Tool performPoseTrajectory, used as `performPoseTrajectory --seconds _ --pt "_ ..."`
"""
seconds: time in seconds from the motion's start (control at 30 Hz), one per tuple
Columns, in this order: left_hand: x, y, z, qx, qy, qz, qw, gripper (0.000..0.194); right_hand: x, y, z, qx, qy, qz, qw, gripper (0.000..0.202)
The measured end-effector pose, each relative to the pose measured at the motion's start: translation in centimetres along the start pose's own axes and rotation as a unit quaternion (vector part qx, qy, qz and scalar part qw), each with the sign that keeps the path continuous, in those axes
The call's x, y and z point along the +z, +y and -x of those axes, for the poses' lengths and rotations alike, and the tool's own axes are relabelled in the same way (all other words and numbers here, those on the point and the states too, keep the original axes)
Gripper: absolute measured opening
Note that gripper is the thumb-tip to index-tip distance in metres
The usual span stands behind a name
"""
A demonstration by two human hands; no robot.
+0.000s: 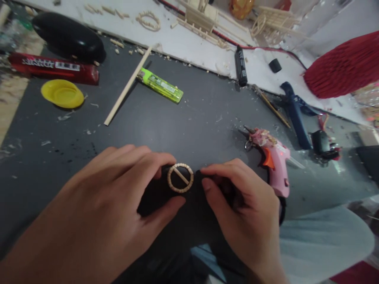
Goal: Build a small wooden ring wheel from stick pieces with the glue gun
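A small wooden ring (169, 179), built of short stick pieces with one stick bar across its inside, lies on the dark grey table between my hands. My left hand (127, 189) curves around its left side. The index fingertip is at the ring's upper left edge, and the thumb lies apart just below it. To the right of the ring, my right hand (242, 201) has thumb and index finger brought close together. Whatever is between those fingertips, if anything, is too small and dark to make out. A pink hot glue gun (276, 165) lies beside my right hand.
Beyond my hands lie a wooden stick (127, 88), a lime-green lead case (161, 86), a yellow dish (62, 94) and a red tube (53, 68). A black marker (241, 67) and dark blue tool (296, 116) are farther right. Wooden models (201, 19) stand behind.
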State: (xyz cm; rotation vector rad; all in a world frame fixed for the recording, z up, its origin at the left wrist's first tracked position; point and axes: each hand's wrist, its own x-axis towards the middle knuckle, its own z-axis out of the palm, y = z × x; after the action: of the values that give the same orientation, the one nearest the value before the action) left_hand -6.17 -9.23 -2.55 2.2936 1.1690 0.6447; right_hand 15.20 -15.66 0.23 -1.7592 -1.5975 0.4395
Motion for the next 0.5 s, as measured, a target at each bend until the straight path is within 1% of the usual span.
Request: performPoseTrajectory --seconds 0.1,0.2,0.3,0.37,0.43,0.5 --pt "-0.1 -0.1 0.0 0.021 -0.010 -0.022 0.999 0.026 0.1 0.1 0.0 0.003 -0.004 -0.013 1.000 0.021" --pt "-0.3 -0.1 -0.5 0.025 -0.043 -0.053 0.997 0.031 0.2 0.3 0.0 0.004 -0.014 -0.019 1.000 0.021" --pt "-0.5 0.2 -1.1 0.027 -0.084 -0.053 0.995 0.024 0.2 0.4 0.1 -0.004 -0.019 -0.021 1.000 0.020" --pt "-0.7 0.4 -1.5 0.016 -0.107 -0.045 0.993 0.020 0.2 0.4 0.1 -0.011 -0.022 -0.026 0.999 0.020" --pt "-0.8 0.5 -1.6 0.002 -0.109 -0.032 0.994 0.019 0.3 0.6 0.0 -0.016 -0.020 -0.031 0.999 0.021" --pt "-0.8 0.5 -1.6 -0.007 -0.083 -0.007 0.997 0.018 0.3 0.7 0.1 -0.018 -0.014 -0.031 0.999 0.021"
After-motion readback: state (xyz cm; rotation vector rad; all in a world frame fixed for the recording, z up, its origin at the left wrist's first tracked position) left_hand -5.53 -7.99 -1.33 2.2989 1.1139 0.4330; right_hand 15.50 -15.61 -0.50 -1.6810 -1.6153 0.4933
